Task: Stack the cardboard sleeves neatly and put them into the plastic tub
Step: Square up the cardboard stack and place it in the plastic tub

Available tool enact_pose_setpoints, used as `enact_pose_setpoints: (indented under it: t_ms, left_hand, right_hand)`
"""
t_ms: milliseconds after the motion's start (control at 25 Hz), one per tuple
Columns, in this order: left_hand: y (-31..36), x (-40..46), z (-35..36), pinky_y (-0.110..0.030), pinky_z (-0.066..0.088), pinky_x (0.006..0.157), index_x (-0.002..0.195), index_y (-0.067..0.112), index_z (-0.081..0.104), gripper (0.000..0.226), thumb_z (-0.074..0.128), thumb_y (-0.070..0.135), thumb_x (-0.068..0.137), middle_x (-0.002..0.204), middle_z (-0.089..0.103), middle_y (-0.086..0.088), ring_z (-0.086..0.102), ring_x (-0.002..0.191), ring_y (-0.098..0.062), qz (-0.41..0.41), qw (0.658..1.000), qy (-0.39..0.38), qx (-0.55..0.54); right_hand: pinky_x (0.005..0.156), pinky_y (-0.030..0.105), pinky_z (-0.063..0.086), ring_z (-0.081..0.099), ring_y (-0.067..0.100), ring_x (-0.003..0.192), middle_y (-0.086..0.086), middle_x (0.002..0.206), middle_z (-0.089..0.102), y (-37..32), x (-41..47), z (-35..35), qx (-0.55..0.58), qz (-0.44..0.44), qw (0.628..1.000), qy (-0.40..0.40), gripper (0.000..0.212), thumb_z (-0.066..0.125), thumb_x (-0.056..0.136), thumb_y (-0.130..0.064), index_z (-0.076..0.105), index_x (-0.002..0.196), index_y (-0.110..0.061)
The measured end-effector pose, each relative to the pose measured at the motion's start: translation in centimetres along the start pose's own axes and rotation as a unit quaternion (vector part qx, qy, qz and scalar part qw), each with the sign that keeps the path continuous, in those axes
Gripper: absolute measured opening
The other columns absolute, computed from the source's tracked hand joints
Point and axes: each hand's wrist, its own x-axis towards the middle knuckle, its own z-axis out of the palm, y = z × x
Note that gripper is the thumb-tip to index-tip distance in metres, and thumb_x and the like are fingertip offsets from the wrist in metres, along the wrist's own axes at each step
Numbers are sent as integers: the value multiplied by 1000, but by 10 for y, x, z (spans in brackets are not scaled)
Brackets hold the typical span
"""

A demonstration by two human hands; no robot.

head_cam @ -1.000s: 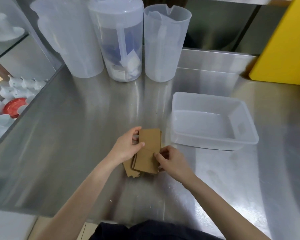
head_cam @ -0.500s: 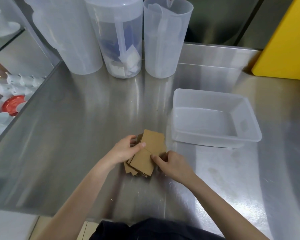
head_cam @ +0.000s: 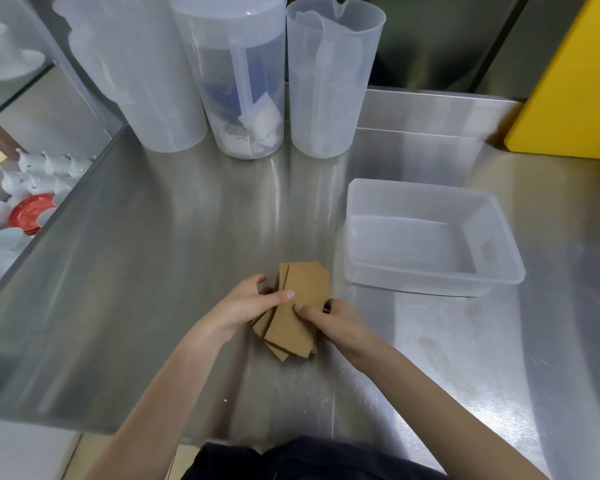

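Several flat brown cardboard sleeves (head_cam: 297, 306) form a loose, slightly fanned pile on the steel counter. My left hand (head_cam: 246, 301) grips the pile's left side, thumb on the top sleeve. My right hand (head_cam: 329, 318) holds the right side, thumb pressed on top. The edges of the sleeves are not aligned; corners stick out at the top and bottom. A translucent rectangular plastic tub (head_cam: 499, 216) sits to the right of the pile, with nothing inside it.
Three tall translucent plastic jugs (head_cam: 333, 98) stand along the back of the steel counter (head_cam: 136, 271). A yellow box (head_cam: 575, 81) is at the back right. Below the counter's left edge lie white cups and a red lid (head_cam: 28, 216).
Both hands stayed on the pile while it shifted and turned a little; the sleeves are fanned more at the top and bottom now. The camera view tilted slightly.
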Motion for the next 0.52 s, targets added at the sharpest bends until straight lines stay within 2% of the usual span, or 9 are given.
enact_pose_setpoints:
  t_ms: [80, 200, 320, 400, 520]
  left_hand:
    - [-3, 1, -3, -26, 36, 95, 135, 7, 31, 69, 66, 23, 77, 138, 46, -9, 49, 113, -16, -6, 999, -24, -29]
    - [-6, -3, -7, -18, 42, 80, 120, 17, 48, 50, 68, 21, 75, 115, 59, 2, 55, 100, -7, 25, 996, -67, -48]
    - [-15, -7, -9, -19, 44, 80, 106, 34, 50, 54, 75, 31, 58, 113, 57, 7, 53, 107, -8, 64, 993, -74, -72]
    - [-19, -11, -7, -18, 46, 81, 113, 33, 45, 63, 74, 29, 57, 117, 55, 8, 52, 109, -5, 102, 987, -69, -102]
    - [-15, -14, -3, -7, 48, 76, 123, 35, 33, 69, 70, 18, 67, 118, 51, 16, 53, 104, 6, 160, 978, -47, -129]
  right_hand:
    - [83, 23, 50, 60, 19, 99, 1, 99, 65, 3, 1, -2, 20, -4, 999, -34, 31, 64, 81, -18, 56, 109, -8]
    - [94, 29, 48, 60, 20, 109, 8, 118, 64, 5, 3, -9, 21, -12, 996, -89, 45, 70, 75, -19, 55, 116, -9]
    - [93, 26, 49, 58, 17, 111, 4, 120, 60, 4, -2, -11, 3, -45, 992, -122, 56, 71, 71, -21, 48, 122, -15]
    - [94, 28, 49, 54, 18, 115, 4, 125, 53, 0, -4, -11, -35, -71, 991, -107, 68, 70, 69, -26, 38, 128, -17]
    - [103, 39, 44, 45, 22, 121, 9, 135, 39, -11, -5, -13, -132, -130, 982, -42, 64, 69, 77, -25, 28, 126, -23]
